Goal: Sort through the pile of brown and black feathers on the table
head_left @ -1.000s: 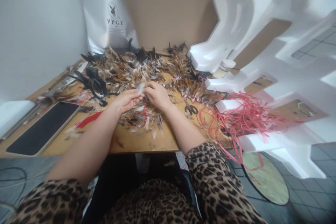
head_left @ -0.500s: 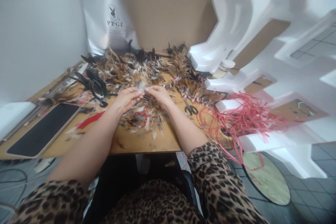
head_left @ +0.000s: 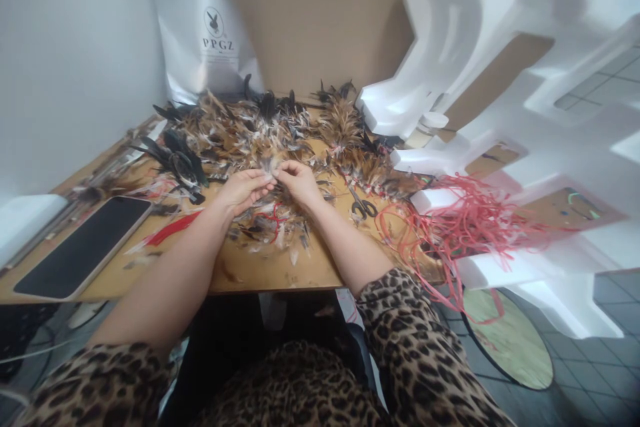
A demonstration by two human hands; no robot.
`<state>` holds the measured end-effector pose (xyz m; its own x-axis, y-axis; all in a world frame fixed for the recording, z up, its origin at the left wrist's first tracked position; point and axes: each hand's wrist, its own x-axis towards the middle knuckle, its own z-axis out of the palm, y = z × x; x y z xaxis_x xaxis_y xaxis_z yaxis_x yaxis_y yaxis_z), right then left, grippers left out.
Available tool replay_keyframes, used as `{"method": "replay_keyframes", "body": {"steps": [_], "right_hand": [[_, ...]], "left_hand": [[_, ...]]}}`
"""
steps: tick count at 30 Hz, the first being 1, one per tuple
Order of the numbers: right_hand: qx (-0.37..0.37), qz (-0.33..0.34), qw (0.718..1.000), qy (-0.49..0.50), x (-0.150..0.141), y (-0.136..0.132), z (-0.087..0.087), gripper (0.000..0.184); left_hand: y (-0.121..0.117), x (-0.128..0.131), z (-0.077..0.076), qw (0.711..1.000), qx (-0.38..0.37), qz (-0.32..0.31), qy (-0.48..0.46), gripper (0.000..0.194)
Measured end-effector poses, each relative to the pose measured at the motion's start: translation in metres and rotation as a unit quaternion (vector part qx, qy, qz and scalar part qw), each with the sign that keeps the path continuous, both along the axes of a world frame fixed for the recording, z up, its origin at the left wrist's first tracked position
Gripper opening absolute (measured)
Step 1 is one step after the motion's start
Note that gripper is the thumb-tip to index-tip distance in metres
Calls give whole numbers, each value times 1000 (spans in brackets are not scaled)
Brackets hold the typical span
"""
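Observation:
My left hand [head_left: 243, 190] and my right hand [head_left: 299, 183] meet over the table, fingertips pinched together. Between them is a pale, fluffy feather [head_left: 269, 165], its lower end hidden by the fingers. Behind the hands spreads a heap of brown and white feathers [head_left: 225, 127] with dark tips among them. Loose feathers and a red strip [head_left: 277, 219] lie just below the hands. To the left rests a clump of black feathers [head_left: 177, 159]. Open-bladed or not I cannot tell, black-handled scissors [head_left: 364, 207] lie right of my right hand.
A phone [head_left: 83, 247] lies at the table's left edge, near a red bundle [head_left: 173, 228]. Tangled red ribbon [head_left: 480, 220] hangs over white foam pieces [head_left: 530, 273] at right. A silver bag [head_left: 190, 73] stands at the back, beside a cardboard panel [head_left: 325, 20]. A round stool [head_left: 510, 340] is below.
My right hand drew slightly away to the right and down, then came back to my left hand, fingers pinched. My left hand has hardly moved.

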<state>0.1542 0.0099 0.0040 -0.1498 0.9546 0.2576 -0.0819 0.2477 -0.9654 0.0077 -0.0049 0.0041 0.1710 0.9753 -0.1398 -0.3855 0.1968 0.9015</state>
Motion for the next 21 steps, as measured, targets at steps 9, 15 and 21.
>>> {"method": "replay_keyframes", "body": {"steps": [9, 15, 21], "right_hand": [[25, 14, 998, -63, 4, -3, 6, 22], [105, 96, 950, -277, 7, -10, 7, 17], [198, 92, 877, -427, 0, -14, 0, 15]], "left_hand": [[3, -7, 2, 1000, 16, 17, 2, 5], [6, -11, 4, 996, 13, 71, -50, 5], [7, -11, 4, 996, 20, 68, -59, 3]]}}
